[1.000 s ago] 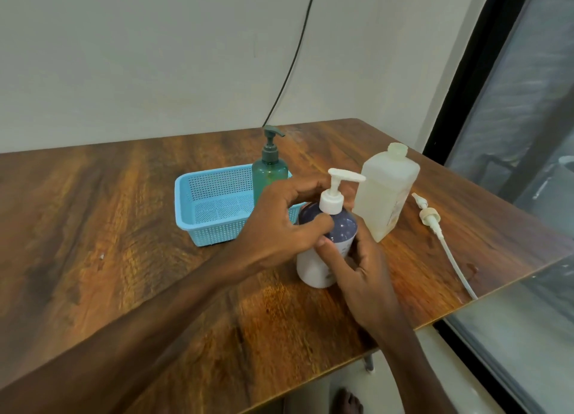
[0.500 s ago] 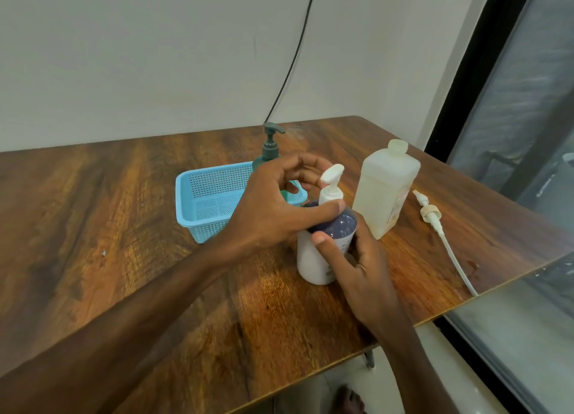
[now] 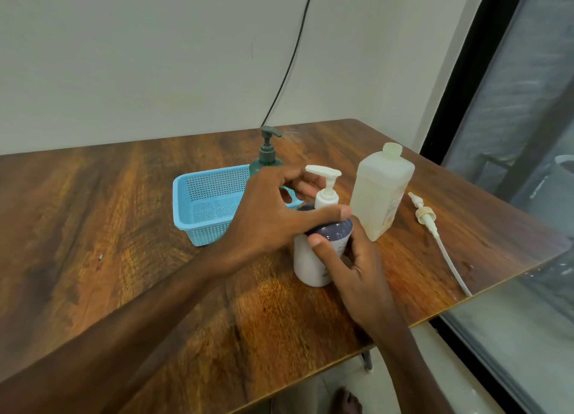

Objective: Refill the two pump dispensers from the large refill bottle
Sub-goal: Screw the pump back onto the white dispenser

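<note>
A white pump dispenser [image 3: 306, 263] with a dark upper band stands on the wooden table [image 3: 93, 227]. My right hand [image 3: 357, 267] grips its body from the near right side. My left hand [image 3: 273, 214] curls round its white pump collar [image 3: 326, 196], thumb in front and fingers behind. The large translucent refill bottle [image 3: 380, 190] stands just right of it, uncapped. A green pump dispenser [image 3: 266, 154] stands behind my left hand, its lower part hidden.
A light blue mesh basket [image 3: 211, 202] sits left of the dispensers. A loose white pump head with a long tube [image 3: 435, 227] lies on the table to the right, near the table's right edge. A black cable hangs down the wall behind.
The white pump's nozzle has turned: it pointed right, then away, and now points right again. My left hand shifted round the collar; my right hand kept its hold on the bottle.
</note>
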The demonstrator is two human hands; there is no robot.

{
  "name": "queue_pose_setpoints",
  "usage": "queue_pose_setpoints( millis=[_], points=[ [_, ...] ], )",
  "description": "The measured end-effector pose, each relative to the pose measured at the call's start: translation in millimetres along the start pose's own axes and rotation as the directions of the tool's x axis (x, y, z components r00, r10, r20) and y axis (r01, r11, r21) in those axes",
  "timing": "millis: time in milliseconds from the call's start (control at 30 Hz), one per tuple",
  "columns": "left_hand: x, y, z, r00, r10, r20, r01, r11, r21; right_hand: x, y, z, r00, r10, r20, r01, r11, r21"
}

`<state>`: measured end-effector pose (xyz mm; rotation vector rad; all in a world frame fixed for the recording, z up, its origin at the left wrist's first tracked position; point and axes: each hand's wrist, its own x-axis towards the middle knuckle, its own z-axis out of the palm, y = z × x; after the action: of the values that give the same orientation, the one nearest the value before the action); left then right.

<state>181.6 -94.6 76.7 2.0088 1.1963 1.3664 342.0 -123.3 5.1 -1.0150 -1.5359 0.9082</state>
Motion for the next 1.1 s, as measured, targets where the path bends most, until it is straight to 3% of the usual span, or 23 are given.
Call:
queue_pose_setpoints(
  millis=[267,367,500,867,1100],
  points=[
    [-2.4,-5.8,2.4,0.993,0.050,0.104,-0.045,0.998,-0.046,-1.8,-0.5,0.3,1.000,-0.005,0.005,0.005,1.000,0.022],
    [-5.6,-2.7,8.3,0.999,0.035,0.018,-0.036,0.994,0.107,-2.3,-1.4,-0.3,1.000,-0.012,0.012,0.012,1.000,0.003],
    [-1.9,1.5,5.1,0.995,0.044,-0.085,-0.036,0.995,0.096,-1.9,0.0,-0.5,1.000,-0.001,0.014,0.000,1.000,0.027],
    [8.3,5.9,-13.7,0.977,0.142,0.160,-0.144,0.990,0.002,-1.7,4.8,-0.6,0.999,0.007,0.044,-0.010,0.998,0.064],
    [5.4,10.2,-10.5,0.985,0.121,0.121,-0.142,0.973,0.182,-1.6,3.8,0.0,0.999,0.008,0.031,-0.010,0.998,0.063]
  ],
)
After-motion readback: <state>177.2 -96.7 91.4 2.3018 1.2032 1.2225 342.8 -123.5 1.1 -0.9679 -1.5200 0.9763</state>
